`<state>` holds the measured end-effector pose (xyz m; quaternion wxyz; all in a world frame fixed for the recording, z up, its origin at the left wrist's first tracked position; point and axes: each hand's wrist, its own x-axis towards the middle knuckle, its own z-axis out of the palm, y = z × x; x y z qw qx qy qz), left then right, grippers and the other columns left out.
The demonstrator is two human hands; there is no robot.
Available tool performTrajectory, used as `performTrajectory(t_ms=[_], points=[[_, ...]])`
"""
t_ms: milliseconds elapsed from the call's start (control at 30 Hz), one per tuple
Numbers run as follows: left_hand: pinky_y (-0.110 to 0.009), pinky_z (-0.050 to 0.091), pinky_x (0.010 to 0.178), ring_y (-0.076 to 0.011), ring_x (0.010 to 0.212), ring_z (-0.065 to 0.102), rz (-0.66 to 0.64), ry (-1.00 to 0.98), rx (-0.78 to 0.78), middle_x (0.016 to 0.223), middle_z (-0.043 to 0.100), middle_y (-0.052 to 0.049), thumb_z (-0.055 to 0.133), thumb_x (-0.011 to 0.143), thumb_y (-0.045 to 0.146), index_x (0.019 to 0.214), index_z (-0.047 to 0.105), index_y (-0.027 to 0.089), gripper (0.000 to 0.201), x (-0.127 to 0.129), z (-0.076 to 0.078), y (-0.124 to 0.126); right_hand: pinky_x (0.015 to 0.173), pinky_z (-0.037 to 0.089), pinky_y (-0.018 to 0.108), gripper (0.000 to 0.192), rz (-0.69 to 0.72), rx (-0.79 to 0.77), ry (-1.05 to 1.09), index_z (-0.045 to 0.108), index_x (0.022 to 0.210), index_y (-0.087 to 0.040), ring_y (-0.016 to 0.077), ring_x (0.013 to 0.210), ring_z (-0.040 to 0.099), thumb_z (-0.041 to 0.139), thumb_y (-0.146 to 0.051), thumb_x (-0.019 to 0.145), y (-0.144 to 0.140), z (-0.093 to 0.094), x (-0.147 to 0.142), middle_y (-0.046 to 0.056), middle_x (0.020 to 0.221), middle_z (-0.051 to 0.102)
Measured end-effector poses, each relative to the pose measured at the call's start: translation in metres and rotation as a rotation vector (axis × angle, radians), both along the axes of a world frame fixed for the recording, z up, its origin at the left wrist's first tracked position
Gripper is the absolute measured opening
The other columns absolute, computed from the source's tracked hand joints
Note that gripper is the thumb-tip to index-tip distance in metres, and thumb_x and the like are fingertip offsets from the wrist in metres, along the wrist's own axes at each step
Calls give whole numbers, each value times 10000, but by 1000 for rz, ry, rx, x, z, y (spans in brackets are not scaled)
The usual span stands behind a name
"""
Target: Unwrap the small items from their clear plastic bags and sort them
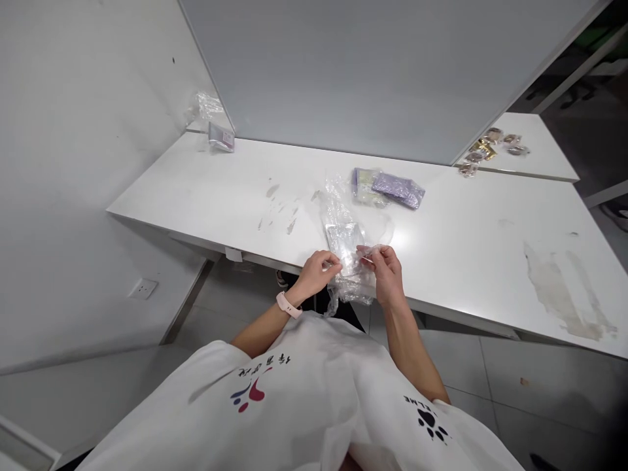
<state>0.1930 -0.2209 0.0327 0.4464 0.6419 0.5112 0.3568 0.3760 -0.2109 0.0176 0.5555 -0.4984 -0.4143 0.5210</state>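
A flat silver packet [346, 243] lies at the table's front edge on a strip of clear bubble wrap [338, 199]. The wrap stretches away behind it, and a crumpled part hangs over the edge toward me. My left hand [320, 272] is closed at the packet's left side, thumb and fingertips together; whatever they pinch is too small to make out. On the other side, my right hand [387, 267] pinches a loose piece of clear plastic wrap above the packet's right edge.
Behind the wrap lie a yellow-green packet [366, 186] and a purple wrapped packet [398, 190]. Another wrapped packet [222, 138] sits at the far left. Several small wrapped items [483, 152] rest at the right, beside the upright grey panel [353, 78].
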Motion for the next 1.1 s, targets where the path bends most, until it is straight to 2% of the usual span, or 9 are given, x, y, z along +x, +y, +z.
performTrajectory(t_ms=[200, 300, 433, 500, 633, 733, 833, 967, 1100], points=[[-243, 419, 601, -89, 604, 507, 78, -474, -401, 708, 565, 20, 734, 804, 454, 807, 568, 174, 326, -7, 14, -1, 1002, 531, 452, 344, 46, -20, 28, 526, 934, -253, 212, 1078, 693, 600, -586, 898, 2, -9, -1, 69, 1152, 729], [-233, 355, 514, -59, 505, 436, -5, -608, -519, 675, 546, 32, 783, 763, 469, 828, 565, 175, 372, 0, 30, -6, 1023, 522, 470, 500, 162, 46, -14, 523, 1182, -302, 231, 1251, 613, 454, -717, 912, -4, 0, 4, 92, 1363, 634], [-268, 463, 612, -90, 580, 551, -180, -625, -449, 787, 648, -21, 776, 786, 476, 943, 629, 172, 372, 21, 49, -10, 1063, 494, 462, 1016, 468, 128, -135, 323, 1529, -368, 290, 1435, 431, 720, -763, 682, -22, 17, 19, 90, 1593, 396], [-293, 505, 696, -140, 709, 628, -255, -514, -323, 855, 686, -52, 736, 827, 479, 966, 679, 177, 337, 32, 52, -10, 1026, 518, 444, 945, 462, 83, -147, 423, 1498, -356, 302, 1379, 496, 819, -610, 679, -30, 17, 23, 84, 1538, 477], [-323, 522, 868, -219, 1050, 662, -204, -276, -58, 1123, 711, -80, 543, 970, 443, 1061, 708, 217, 294, 48, 38, -9, 842, 573, 396, 372, 59, -74, -1, 739, 1050, -233, 262, 969, 699, 792, -407, 725, -33, -5, 24, 70, 1059, 752], [-369, 540, 904, -254, 1193, 607, -83, -58, 30, 1295, 650, -103, 471, 1000, 379, 1253, 628, 235, 331, 52, 15, -11, 701, 566, 342, 286, -278, -164, 150, 718, 861, -192, 200, 745, 672, 802, -318, 619, -27, -26, 35, 38, 828, 728], [-494, 431, 1105, -293, 1411, 424, -76, 236, 176, 1478, 517, -110, 530, 965, 310, 1322, 577, 249, 365, 49, -6, -15, 647, 562, 327, 321, -438, -160, 203, 651, 839, -210, 169, 702, 643, 789, -330, 576, -22, -35, 65, 13, 801, 681], [-634, 150, 1226, -329, 1531, 215, -83, 521, 280, 1604, 361, -82, 608, 931, 315, 1351, 538, 287, 427, 40, -23, -18, 752, 592, 433, 330, -734, -84, 92, 623, 876, -250, 215, 820, 671, 759, -239, 576, -30, -19, 108, 17, 878, 663], [-638, 69, 1236, -339, 1565, 43, -87, 609, 304, 1662, 234, -95, 625, 928, 314, 1430, 459, 269, 531, 37, -29, -16, 1010, 507, 516, 210, -1085, 267, -268, 685, 956, -274, 257, 1041, 658, 644, -173, 775, -44, 24, 102, 58, 1037, 686]])
